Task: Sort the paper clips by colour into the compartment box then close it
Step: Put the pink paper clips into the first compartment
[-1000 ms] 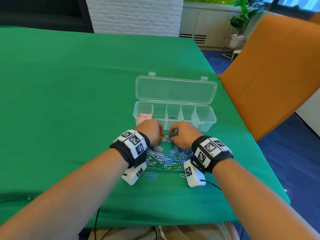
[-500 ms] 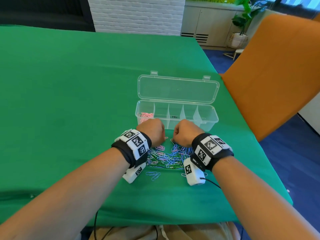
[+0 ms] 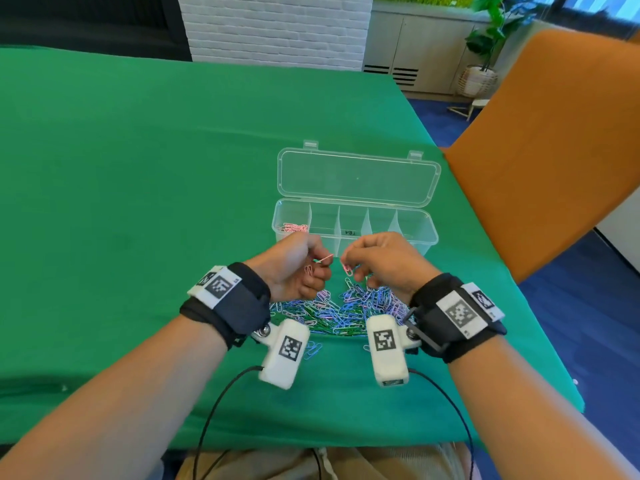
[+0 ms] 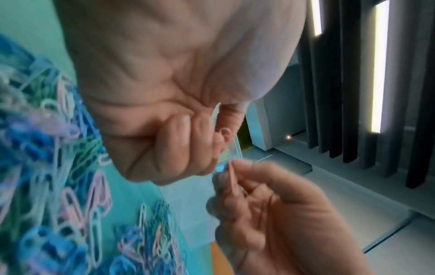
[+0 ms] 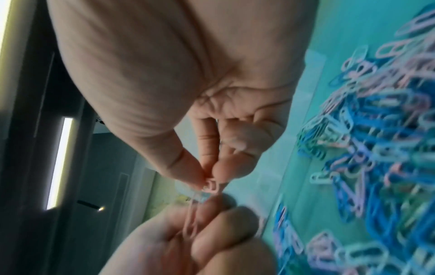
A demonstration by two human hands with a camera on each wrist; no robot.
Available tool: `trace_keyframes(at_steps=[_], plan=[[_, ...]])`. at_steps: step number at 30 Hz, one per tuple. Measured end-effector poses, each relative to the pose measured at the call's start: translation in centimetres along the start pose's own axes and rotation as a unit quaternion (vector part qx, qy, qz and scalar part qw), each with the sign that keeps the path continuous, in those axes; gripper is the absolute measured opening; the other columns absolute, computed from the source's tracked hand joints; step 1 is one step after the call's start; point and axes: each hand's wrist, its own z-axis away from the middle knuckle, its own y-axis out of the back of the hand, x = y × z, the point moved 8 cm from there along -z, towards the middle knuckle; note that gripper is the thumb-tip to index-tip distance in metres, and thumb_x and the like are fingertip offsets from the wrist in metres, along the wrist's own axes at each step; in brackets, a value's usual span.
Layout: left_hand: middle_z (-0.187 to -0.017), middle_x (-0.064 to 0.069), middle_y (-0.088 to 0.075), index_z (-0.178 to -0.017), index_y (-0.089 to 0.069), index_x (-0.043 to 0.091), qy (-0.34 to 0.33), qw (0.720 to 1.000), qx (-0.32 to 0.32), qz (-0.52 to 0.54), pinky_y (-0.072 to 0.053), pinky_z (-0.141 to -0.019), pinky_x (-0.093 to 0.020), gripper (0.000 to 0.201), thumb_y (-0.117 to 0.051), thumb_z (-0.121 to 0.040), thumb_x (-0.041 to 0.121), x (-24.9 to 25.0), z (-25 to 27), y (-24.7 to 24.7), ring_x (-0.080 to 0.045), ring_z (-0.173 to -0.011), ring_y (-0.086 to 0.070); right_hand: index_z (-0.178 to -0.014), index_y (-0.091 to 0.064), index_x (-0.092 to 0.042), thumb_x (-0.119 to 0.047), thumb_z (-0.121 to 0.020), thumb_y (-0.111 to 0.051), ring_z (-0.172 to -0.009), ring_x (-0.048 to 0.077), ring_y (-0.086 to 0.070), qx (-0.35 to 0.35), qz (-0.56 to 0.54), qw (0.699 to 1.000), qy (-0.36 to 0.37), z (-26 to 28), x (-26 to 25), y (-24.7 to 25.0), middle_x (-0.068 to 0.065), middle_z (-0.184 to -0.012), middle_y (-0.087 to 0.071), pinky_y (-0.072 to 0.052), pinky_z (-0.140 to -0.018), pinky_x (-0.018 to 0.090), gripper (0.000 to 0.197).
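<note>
A mixed pile of paper clips (image 3: 346,311) in blue, green, pink and lilac lies on the green cloth in front of the clear compartment box (image 3: 427,237). Its lid (image 3: 356,178) is folded back open. Pink clips (image 3: 294,227) lie in the leftmost compartment; the other compartments look empty. Both hands hover above the pile, close together. My left hand (image 3: 320,265) has its fingers curled round pink clips (image 3: 308,270), one sticking out toward the right hand. My right hand (image 3: 349,268) pinches a pink clip (image 5: 212,186) between thumb and forefinger, seen edge-on as the pink clip (image 4: 231,178).
An orange chair back (image 3: 540,150) stands close to the table's right edge, just past the box. A couple of loose blue clips (image 3: 311,351) lie nearer me. Green cloth (image 3: 138,202) stretches wide to the left and behind the box.
Both hands have risen off the pile and turned inward, each coming up with pink clips. The box and the pile have not moved.
</note>
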Motion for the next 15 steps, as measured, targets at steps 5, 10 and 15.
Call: trace_keyframes(at_steps=[5, 10, 15], plan=[[-0.058, -0.003, -0.035, -0.06, -0.055, 0.008, -0.015, 0.993, -0.042, 0.108, -0.022, -0.04, -0.019, 0.034, -0.03, -0.079, 0.02, -1.2, -0.1, -2.2, -0.01, -0.044, -0.028, -0.079, -0.071, -0.007, -0.005, -0.086, -0.071, -0.045, 0.003, -0.051, -0.004, -0.022, 0.998, 0.065, 1.3, -2.1, -2.1, 0.001, -0.063, -0.063, -0.038, -0.042, 0.014, 0.007], [-0.055, -0.001, -0.039, -0.063, -0.044, 0.013, -0.023, 0.993, 0.055, 0.105, -0.023, -0.034, -0.014, 0.028, -0.035, -0.089, 0.019, -2.3, -1.1, -2.2, -0.01, -0.04, -0.031, -0.081, -0.071, -0.009, -0.011, -0.09, -0.07, -0.049, 0.002, -0.05, 0.047, 0.001, 0.997, 0.063, 1.6, 0.1, -0.2, -0.003, -0.065, -0.063, -0.041, -0.046, 0.012, 0.009], [-0.046, 0.006, -0.029, -0.061, -0.037, 0.019, -0.052, 0.993, 0.104, -0.034, -0.013, -0.034, -0.015, 0.042, -0.037, -0.103, 0.024, -1.4, -1.1, -2.7, -0.008, -0.034, -0.021, -0.076, -0.073, -0.009, -0.022, -0.087, -0.074, -0.048, 0.003, -0.045, 0.07, 0.186, 0.98, 0.016, 1.9, 3.8, 2.2, -0.002, -0.061, -0.06, -0.04, -0.054, 0.018, 0.017]])
